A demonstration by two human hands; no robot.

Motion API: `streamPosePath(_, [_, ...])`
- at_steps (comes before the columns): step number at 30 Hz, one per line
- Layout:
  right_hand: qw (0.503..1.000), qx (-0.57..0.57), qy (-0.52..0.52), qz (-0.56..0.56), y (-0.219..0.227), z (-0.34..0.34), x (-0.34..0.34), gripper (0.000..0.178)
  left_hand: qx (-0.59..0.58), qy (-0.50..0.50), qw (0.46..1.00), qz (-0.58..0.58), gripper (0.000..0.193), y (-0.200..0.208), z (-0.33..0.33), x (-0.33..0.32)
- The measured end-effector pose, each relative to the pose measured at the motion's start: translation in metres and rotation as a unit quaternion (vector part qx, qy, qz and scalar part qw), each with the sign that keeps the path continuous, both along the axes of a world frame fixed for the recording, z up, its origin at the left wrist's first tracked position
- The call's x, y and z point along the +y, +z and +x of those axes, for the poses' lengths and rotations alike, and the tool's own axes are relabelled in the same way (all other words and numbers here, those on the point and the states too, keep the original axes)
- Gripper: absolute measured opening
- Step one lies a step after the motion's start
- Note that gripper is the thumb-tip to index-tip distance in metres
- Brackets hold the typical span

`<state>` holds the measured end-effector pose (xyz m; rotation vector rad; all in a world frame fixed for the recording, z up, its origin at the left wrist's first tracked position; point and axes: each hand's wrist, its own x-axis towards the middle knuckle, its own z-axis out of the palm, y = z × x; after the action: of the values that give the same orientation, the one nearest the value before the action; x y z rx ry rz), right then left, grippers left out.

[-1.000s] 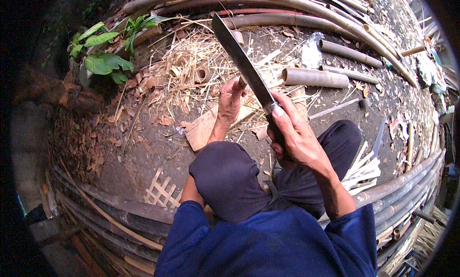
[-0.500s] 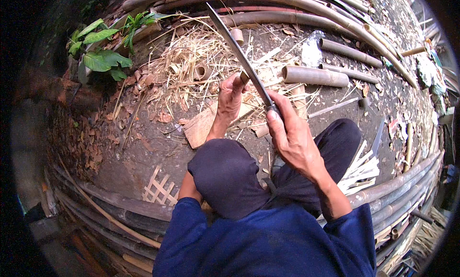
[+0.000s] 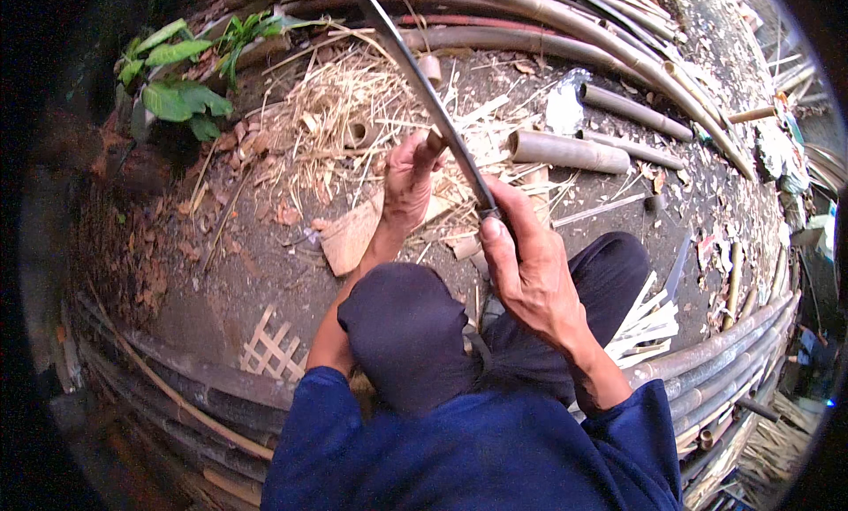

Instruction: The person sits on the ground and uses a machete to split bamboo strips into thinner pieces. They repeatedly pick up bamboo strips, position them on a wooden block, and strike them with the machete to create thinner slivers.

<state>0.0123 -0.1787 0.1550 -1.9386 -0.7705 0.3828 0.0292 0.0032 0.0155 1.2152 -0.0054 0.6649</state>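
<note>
My right hand is closed round the handle of a long machete. Its dark blade slants up and to the left, with the tip at the upper edge of the picture. My left hand grips a short brown piece of bamboo, and the blade crosses at its upper end. Whether the edge touches the bamboo or has cut into it, I cannot tell. Below the left hand a pale wooden board lies on the ground.
Pale bamboo shavings cover the ground ahead. A thick bamboo tube lies to the right. Long bamboo poles run across the far side, more poles behind me. A saw rests near white strips; a woven lattice lies left.
The whole view has shifted slightly. The machete's tip has risen to the upper edge of the picture. Both hands keep the same grips.
</note>
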Motion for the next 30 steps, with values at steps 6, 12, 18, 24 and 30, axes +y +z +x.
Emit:
streamPosePath(6, [0.999, 0.042, -0.029, -0.017, -0.028, -0.003, 0.007, 0.037, 0.069, -0.017, 0.997, -0.043, 0.043, -0.036, -0.008, -0.001])
streamPosePath(12, [0.997, -0.071, 0.000, -0.013, -0.044, 0.008, -0.007, 0.039, 0.001, 0.114, 0.969, 0.218, 0.080, -0.046, 0.000, 0.002])
streamPosePath(18, [1.000, 0.020, 0.001, 0.021, -0.002, 0.001, -0.003, 0.036, 0.256, 0.236, 0.848, 0.399, 0.038, -0.056, -0.020, 0.016])
streamPosePath(24, [0.999, 0.045, 0.007, -0.029, -0.047, 0.027, 0.005, 0.034, 0.259, 0.079, 0.895, 0.354, 0.081, -0.084, -0.033, 0.018])
streamPosePath(30, [0.993, 0.119, 0.003, -0.017, 0.012, 0.021, -0.005, 0.033, 0.266, 0.105, 0.891, 0.353, 0.052, -0.037, -0.045, 0.024])
